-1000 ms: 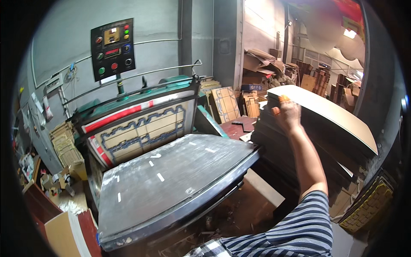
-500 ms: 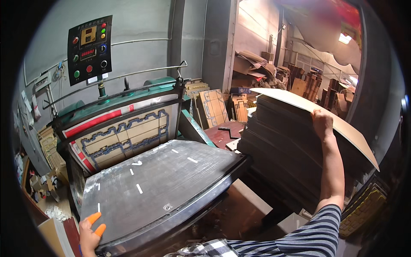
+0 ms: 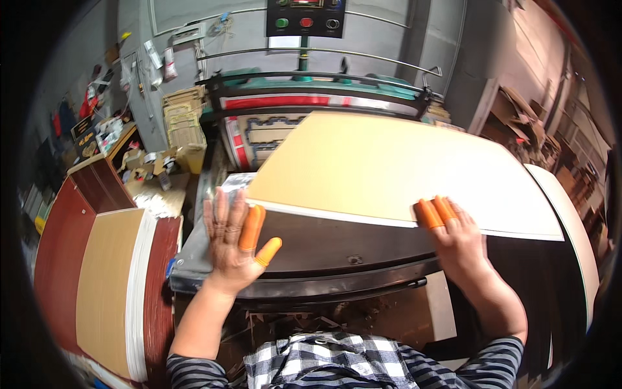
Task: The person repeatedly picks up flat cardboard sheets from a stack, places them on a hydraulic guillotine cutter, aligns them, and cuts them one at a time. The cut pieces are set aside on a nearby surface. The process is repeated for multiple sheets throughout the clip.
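Note:
A large tan cardboard sheet with a white near edge slants across the dark flat bed of a die-cutting press. My right hand is closed at the sheet's near edge, its orange-capped fingers over the top face; its underside grip is hidden. My left hand is raised by the sheet's near left corner, fingers spread, holding nothing, with orange covers on thumb and forefinger. Behind the sheet, the upright die board of the press is partly covered.
At left, a stack of tan sheets stands in a dark red holder. On the right is another pale sheet beside a dark stack side. The control panel hangs above the press, behind a metal rail.
The sheet my right hand held over the right-hand stack has come left over the press bed. My left hand has risen from the bed's left edge. The view has turned left.

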Demonstrator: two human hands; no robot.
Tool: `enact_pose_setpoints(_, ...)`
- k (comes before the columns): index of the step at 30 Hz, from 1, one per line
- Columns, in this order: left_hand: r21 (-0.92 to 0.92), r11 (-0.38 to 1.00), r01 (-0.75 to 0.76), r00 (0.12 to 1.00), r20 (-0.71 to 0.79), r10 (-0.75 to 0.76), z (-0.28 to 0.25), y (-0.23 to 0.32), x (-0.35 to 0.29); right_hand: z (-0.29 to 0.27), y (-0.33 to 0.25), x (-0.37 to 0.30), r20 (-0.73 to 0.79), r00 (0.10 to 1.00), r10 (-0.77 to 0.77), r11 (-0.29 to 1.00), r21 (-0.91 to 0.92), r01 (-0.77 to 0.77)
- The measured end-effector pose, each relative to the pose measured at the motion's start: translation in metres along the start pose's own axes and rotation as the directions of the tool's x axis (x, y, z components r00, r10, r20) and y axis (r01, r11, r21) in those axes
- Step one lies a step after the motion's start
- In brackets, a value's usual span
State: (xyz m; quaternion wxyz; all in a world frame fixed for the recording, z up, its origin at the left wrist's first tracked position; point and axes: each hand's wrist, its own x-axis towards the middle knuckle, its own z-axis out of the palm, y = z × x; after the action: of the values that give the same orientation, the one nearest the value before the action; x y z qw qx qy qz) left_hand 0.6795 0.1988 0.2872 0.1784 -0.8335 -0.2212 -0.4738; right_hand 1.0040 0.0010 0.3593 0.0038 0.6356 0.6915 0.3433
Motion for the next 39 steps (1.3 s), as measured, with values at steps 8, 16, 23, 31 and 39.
enact_pose_setpoints(8,0.077,0.904,0.42,0.532,0.786,-0.314,0.073,-0.044,-0.091,0.202,-0.096,0.047,0.222,0.97,-0.104,0.902,0.432,-0.002)
enact_pose_setpoints(16,0.224,0.875,0.43,0.356,0.848,-0.393,0.087,-0.071,-0.099,0.244,-0.134,0.079,0.242,0.966,-0.092,0.812,0.58,-0.068)
enact_pose_setpoints(23,0.283,0.849,0.447,0.312,0.84,-0.445,0.107,-0.091,-0.113,0.26,-0.142,0.118,0.443,0.896,-0.042,0.76,0.596,-0.259)
enact_pose_setpoints(31,0.321,0.856,0.404,0.185,0.888,-0.421,0.111,-0.067,-0.082,0.262,-0.101,0.142,0.531,0.723,-0.441,0.675,0.728,-0.124)
enact_pose_setpoints(39,0.003,0.96,0.279,0.295,0.951,-0.089,0.175,-0.009,-0.051,0.29,-0.117,0.114,0.543,0.823,-0.167,0.422,0.794,-0.438)
